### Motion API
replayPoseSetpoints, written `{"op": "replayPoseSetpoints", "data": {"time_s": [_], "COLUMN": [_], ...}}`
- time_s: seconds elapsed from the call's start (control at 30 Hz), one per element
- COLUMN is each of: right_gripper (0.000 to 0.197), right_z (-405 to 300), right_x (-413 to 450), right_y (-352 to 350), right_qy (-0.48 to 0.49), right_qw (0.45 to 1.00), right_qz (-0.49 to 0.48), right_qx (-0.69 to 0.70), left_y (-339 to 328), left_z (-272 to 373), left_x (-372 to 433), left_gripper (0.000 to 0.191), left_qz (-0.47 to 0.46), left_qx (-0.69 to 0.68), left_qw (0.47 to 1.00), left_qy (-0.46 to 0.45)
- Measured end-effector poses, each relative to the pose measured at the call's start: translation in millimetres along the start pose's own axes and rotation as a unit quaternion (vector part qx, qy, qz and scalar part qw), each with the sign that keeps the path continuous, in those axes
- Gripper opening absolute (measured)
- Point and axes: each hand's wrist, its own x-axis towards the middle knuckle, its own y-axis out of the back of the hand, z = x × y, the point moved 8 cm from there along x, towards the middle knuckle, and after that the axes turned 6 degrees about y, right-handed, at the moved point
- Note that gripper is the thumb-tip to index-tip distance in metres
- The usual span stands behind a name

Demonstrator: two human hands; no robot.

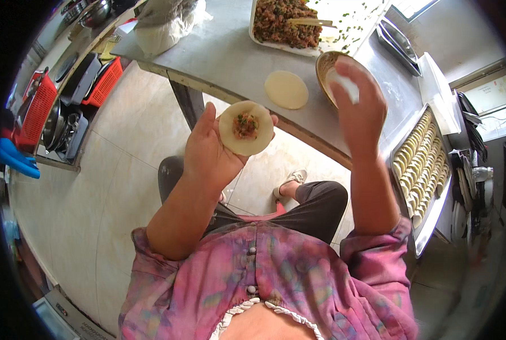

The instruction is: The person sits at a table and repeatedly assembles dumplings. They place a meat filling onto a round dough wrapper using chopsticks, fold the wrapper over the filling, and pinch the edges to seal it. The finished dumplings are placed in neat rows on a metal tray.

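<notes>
My left hand (206,155) is palm up above the floor, just short of the table edge. On its palm and fingers lies a round dough wrapper (261,140) with a small mound of meat filling with green bits (245,126) at its centre. The wrapper is flat and unfolded. Over a brown-rimmed bowl (324,70) hovers my right hand (363,100), blurred, thumb and fingers apart with nothing seen between them. Something white shows in the bowl, partly hidden by the hand. Between the hands, a bare dough wrapper (286,89) lies on the metal table (223,55).
At the back, a white tub (310,50) holds meat filling (282,25) with chopsticks (312,22) in it. Rows of shaped dumplings (423,165) fill a metal tray at right. A plastic-covered bundle (163,27) stands back left. Red baskets (104,83) sit on a shelf at left.
</notes>
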Motion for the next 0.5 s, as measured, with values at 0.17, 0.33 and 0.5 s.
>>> {"op": "replayPoseSetpoints", "data": {"time_s": [0.17, 0.33, 0.5], "right_gripper": [0.04, 0.033, 0.025], "right_z": [-49.8, -63.4, -70.7], "right_x": [-79.2, -98.8, -97.6], "right_y": [-12.1, -21.4, -18.8], "right_qy": [0.144, 0.194, 0.221], "right_qw": [0.989, 0.98, 0.973], "right_qz": [-0.038, -0.021, -0.043], "right_qx": [0.021, 0.022, 0.05], "left_y": [-6.9, 6.9, -1.6], "left_z": [-20.1, -36.0, -43.5], "left_x": [6.0, 11.1, 10.4], "left_gripper": [0.068, 0.065, 0.055], "left_qz": [-0.06, 0.062, 0.033], "left_qx": [-0.097, -0.054, -0.048], "left_qw": [0.991, 0.995, 0.996], "left_qy": [0.063, 0.05, 0.072]}}
